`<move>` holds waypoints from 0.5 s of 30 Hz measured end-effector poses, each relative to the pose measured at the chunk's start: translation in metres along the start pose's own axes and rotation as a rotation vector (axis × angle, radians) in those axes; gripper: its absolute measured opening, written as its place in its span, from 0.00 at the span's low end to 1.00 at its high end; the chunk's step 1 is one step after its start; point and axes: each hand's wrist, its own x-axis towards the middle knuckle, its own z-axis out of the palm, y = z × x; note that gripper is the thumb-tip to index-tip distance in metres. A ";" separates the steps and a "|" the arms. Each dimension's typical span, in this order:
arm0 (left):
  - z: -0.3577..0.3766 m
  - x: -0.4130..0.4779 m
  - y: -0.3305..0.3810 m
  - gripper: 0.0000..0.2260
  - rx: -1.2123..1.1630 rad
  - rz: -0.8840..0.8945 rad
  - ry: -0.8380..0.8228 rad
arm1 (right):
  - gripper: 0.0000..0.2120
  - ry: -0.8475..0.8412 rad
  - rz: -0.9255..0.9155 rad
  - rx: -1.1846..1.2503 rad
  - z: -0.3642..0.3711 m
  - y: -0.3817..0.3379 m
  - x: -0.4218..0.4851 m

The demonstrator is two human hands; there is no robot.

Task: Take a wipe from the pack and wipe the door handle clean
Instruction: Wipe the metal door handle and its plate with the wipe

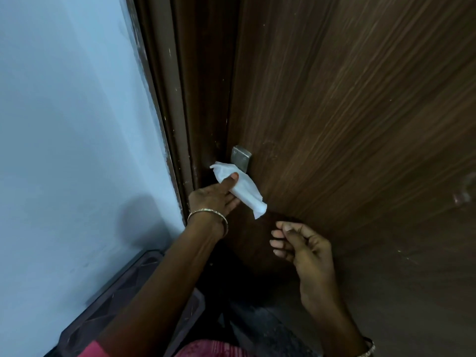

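Note:
A white wipe (244, 189) is wrapped over the door handle, whose metal plate (240, 157) shows just above it on the brown wooden door (347, 112). My left hand (216, 197) grips the wipe-covered handle, thumb on top; the handle's lever is hidden under the wipe. My right hand (301, 246) hangs a little below and to the right, fingers loosely curled, holding nothing. The wipe pack is out of view.
A dark brown door frame (185, 99) runs down the left of the door, beside a pale blue wall (72, 124). A dark mat (116, 292) lies on the floor at the wall's foot. Pink clothing (206, 349) shows at the bottom edge.

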 end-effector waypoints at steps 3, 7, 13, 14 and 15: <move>0.001 -0.003 -0.005 0.11 -0.041 0.004 0.002 | 0.09 -0.008 -0.008 -0.021 0.000 0.001 0.000; 0.005 -0.016 -0.017 0.09 -0.068 -0.037 -0.050 | 0.08 -0.008 -0.059 -0.068 0.004 -0.001 0.005; 0.000 -0.013 -0.015 0.16 -0.003 -0.066 -0.045 | 0.10 -0.064 -0.148 -0.088 0.021 -0.012 0.011; -0.001 -0.010 -0.011 0.16 -0.003 -0.046 -0.024 | 0.10 -0.075 -0.140 -0.074 0.024 -0.014 0.011; -0.002 -0.006 -0.006 0.16 -0.009 -0.022 -0.003 | 0.10 -0.078 -0.136 -0.061 0.026 -0.015 0.012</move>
